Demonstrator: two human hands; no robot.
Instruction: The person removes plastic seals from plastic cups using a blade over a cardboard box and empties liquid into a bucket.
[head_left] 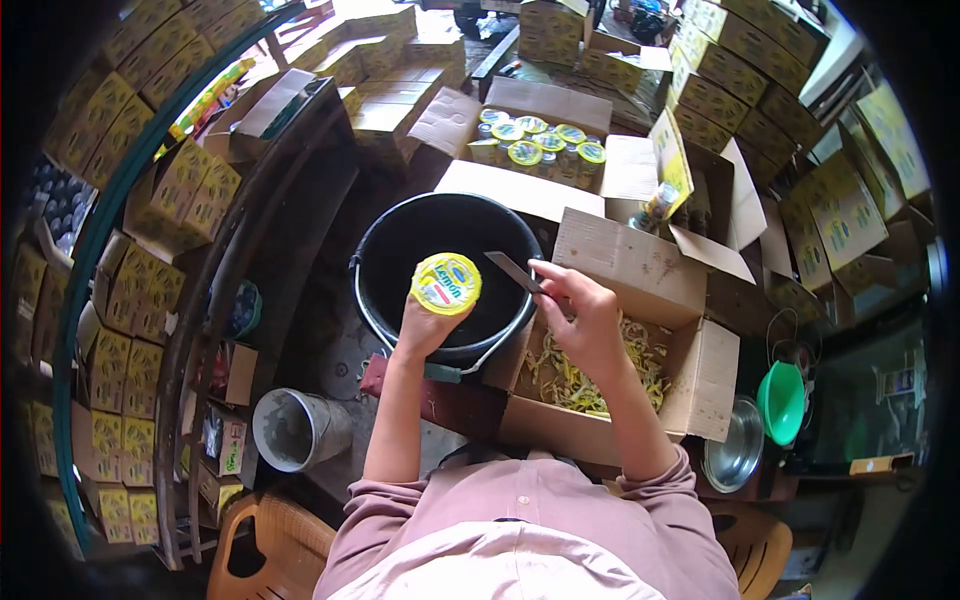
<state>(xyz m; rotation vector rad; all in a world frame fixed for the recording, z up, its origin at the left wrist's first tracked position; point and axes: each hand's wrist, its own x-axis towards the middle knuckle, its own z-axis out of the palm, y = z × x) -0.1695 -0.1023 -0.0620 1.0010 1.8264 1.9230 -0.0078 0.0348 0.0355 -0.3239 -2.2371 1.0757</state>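
Note:
My left hand point(430, 325) is closed around a round container with a yellow lid point(447, 283); the word "Lemon" is printed on its top. It is held above the black bucket point(372, 215), lid turned up toward me. In my right hand point(580, 312) is a small knife point(515, 271), its blade pointing up and left toward the container without touching it. My fingers pinch the handle, which they mostly hide. Below my right forearm stands an open cardboard box point(712, 380) with many yellowish strips and scraps point(590, 375) inside.
An open carton point(550, 95) at the back holds several yellow-lidded containers point(548, 141). A grey bucket point(290, 430) stands at lower left. On the right are a green bowl point(782, 402) and a metal bowl point(735, 450). Stacked yellow cartons point(130, 370) line both sides.

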